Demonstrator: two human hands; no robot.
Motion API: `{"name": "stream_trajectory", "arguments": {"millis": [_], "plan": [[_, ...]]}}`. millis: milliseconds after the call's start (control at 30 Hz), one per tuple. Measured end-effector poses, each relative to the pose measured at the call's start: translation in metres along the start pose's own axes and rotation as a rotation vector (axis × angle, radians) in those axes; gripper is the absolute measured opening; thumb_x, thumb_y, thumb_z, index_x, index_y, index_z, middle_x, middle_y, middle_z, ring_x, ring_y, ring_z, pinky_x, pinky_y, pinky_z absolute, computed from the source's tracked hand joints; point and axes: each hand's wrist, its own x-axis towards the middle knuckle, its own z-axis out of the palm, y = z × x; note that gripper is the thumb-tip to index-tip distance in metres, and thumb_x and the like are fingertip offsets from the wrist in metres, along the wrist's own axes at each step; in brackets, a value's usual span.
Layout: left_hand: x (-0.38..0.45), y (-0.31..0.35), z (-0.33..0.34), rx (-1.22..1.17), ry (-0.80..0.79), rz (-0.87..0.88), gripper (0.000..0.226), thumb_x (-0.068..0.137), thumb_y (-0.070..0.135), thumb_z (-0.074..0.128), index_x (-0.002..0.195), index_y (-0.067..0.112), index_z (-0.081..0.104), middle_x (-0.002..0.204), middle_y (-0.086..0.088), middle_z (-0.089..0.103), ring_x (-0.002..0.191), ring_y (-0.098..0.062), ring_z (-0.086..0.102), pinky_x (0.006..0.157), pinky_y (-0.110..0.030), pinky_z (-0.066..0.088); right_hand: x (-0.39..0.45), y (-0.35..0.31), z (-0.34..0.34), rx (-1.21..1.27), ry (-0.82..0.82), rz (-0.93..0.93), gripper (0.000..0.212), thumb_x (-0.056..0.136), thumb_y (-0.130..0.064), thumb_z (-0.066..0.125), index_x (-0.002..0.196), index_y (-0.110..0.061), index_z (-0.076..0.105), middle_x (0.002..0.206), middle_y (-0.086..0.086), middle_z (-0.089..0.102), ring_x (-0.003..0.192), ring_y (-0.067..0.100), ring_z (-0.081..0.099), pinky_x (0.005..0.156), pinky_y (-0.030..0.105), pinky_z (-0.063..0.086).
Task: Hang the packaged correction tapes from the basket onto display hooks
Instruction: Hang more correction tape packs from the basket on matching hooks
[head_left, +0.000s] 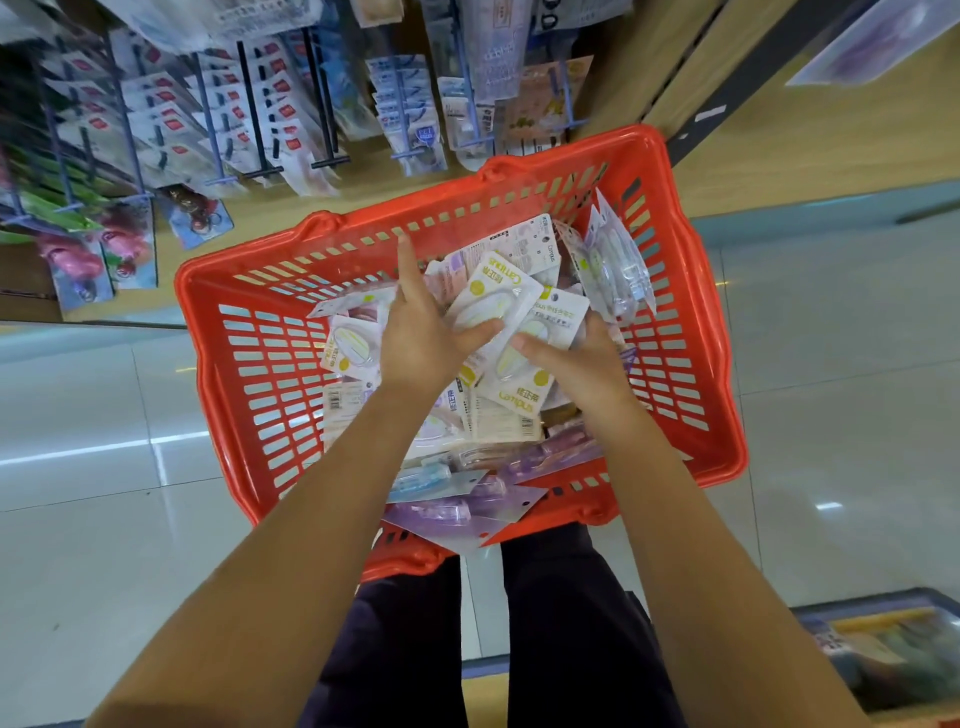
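A red plastic basket sits on the floor in front of me, filled with several packaged correction tapes, yellow, purple and blue. Both my hands are inside it. My left hand holds a white-and-yellow correction tape pack, thumb on its face and index finger stretched toward the far wall. My right hand grips a second yellow pack just beside the first. More purple packs lie at the basket's near end. Display hooks loaded with hanging packs line the shelf beyond.
The wooden display wall rises behind the basket, with crowded hooks of stationery and keychain toys at the left. Glossy tiled floor lies on both sides. My dark trouser legs stand below; a low bin is at lower right.
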Motion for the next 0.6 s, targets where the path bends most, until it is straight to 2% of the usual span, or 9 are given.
{"name": "stream_trajectory", "arguments": {"millis": [67,133,200,267,367,433,467,500,600], "plan": [[-0.002,-0.002,0.003,-0.013,0.026,0.02,0.104,0.071,0.052,0.09,0.153,0.014,0.04,0.131,-0.013,0.055,0.123,-0.031,0.051,0.097,-0.044,0.048,-0.003,0.004,0.003,0.11,-0.045,0.017,0.06,0.077,-0.017,0.09,0.127,-0.021,0.057,0.111,-0.005,0.075,0.097,0.008,0.074,0.08,0.03,0.061],[-0.003,-0.003,0.005,0.034,0.001,0.051,0.085,0.073,0.062,0.083,0.14,0.016,0.06,0.141,-0.012,0.052,0.135,-0.031,0.042,0.11,-0.04,0.039,-0.006,0.008,0.007,0.169,-0.048,0.026,0.061,0.077,-0.019,0.089,0.128,-0.024,0.056,0.113,-0.005,0.075,0.1,0.009,0.074,0.085,0.035,0.061],[-0.005,-0.001,0.006,0.069,-0.078,0.012,0.065,0.084,0.059,0.077,0.136,0.022,0.067,0.152,-0.008,0.044,0.145,-0.027,0.033,0.116,-0.034,0.029,-0.005,0.007,0.009,0.213,-0.059,0.028,0.063,0.078,-0.02,0.088,0.132,-0.023,0.057,0.118,-0.001,0.075,0.105,0.016,0.073,0.091,0.045,0.06],[-0.008,-0.001,0.007,0.028,-0.092,0.005,0.051,0.091,0.051,0.074,0.132,0.02,0.07,0.157,-0.006,0.039,0.148,-0.023,0.032,0.115,-0.03,0.029,-0.003,0.002,0.009,0.274,-0.082,0.025,0.069,0.074,-0.023,0.089,0.135,-0.021,0.057,0.123,0.004,0.073,0.11,0.025,0.072,0.094,0.054,0.058],[-0.014,-0.003,0.003,-0.054,-0.08,0.013,0.045,0.09,0.047,0.077,0.121,0.015,0.074,0.154,-0.004,0.04,0.13,-0.012,0.053,0.103,-0.024,0.042,-0.003,-0.005,0.007,0.359,-0.116,0.061,0.079,0.069,-0.027,0.089,0.139,-0.021,0.054,0.127,0.009,0.071,0.112,0.03,0.071,0.093,0.059,0.057],[-0.016,-0.005,-0.001,-0.116,-0.083,-0.011,0.048,0.082,0.052,0.083,0.109,0.014,0.075,0.148,-0.003,0.042,0.101,0.009,0.058,0.095,-0.028,0.051,-0.004,-0.005,0.003,0.373,-0.162,0.063,0.068,0.079,-0.016,0.084,0.139,-0.018,0.053,0.128,0.011,0.07,0.113,0.032,0.07,0.092,0.058,0.058],[-0.017,-0.005,-0.003,-0.159,-0.078,-0.021,0.048,0.077,0.054,0.085,0.102,0.014,0.075,0.143,-0.003,0.043,0.099,0.015,0.056,0.092,-0.03,0.053,-0.007,-0.006,0.001,0.371,-0.175,0.061,0.061,0.084,-0.01,0.08,0.139,-0.017,0.054,0.127,0.011,0.07,0.113,0.032,0.07,0.091,0.056,0.058],[-0.019,-0.005,-0.005,-0.199,-0.069,-0.025,0.046,0.073,0.052,0.088,0.095,0.013,0.074,0.139,-0.003,0.043,0.107,0.015,0.055,0.092,-0.031,0.054,-0.01,-0.008,-0.002,0.372,-0.189,0.061,0.055,0.088,-0.006,0.076,0.137,-0.016,0.054,0.126,0.01,0.071,0.112,0.031,0.071,0.089,0.054,0.059],[-0.03,-0.001,-0.013,-0.291,-0.058,-0.03,0.037,0.072,0.035,0.094,0.085,0.011,0.069,0.13,-0.002,0.046,0.136,-0.015,0.047,0.1,-0.027,0.05,-0.021,-0.01,-0.009,0.374,-0.229,0.043,0.059,0.087,-0.005,0.075,0.141,-0.015,0.052,0.128,0.011,0.07,0.114,0.032,0.07,0.085,0.049,0.06]]}}
